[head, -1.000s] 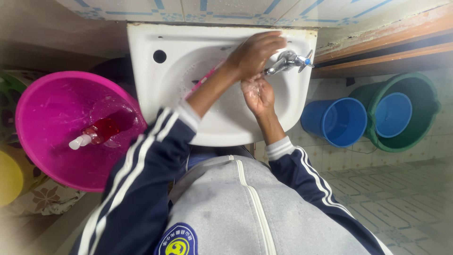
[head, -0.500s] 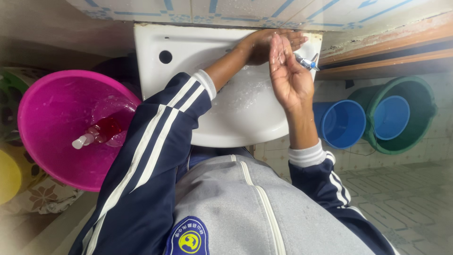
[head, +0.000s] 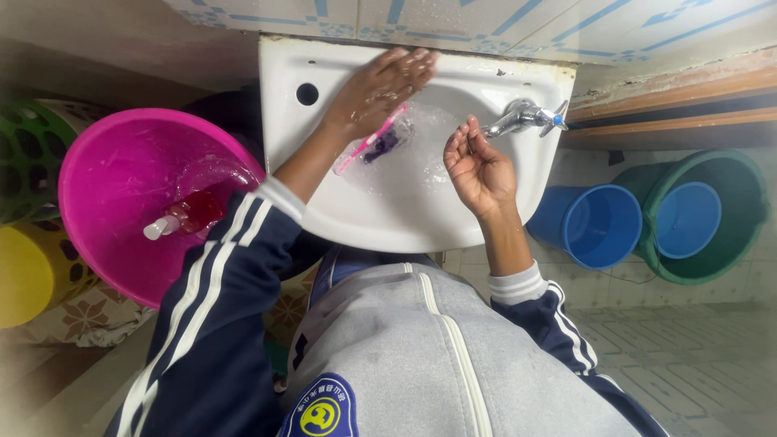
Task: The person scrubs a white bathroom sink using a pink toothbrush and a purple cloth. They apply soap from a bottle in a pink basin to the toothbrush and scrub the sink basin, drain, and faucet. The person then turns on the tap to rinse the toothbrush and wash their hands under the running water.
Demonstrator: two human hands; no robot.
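Over the white sink [head: 518, 202], left hand [head: 376, 89] lies flat and empty by the pink toothbrush [head: 368, 142]; right hand [head: 477, 170] is cupped, empty, under the tap [head: 526, 117].

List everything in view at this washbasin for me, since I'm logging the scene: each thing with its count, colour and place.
basin: 1, white, against the tiled wall, centre
tap: 1, metal, basin's right rear corner
toothbrush: 1, pink, lying in the basin under the left hand
tub: 1, magenta, left of the basin
pump bottle: 1, red with white top, lying inside the tub
blue buckets: 2, right of the basin, one nested in the green bucket
green bucket: 1, far right
yellow container: 1, far left
left hand: open, flat over the basin's rear
right hand: cupped, empty, below the tap
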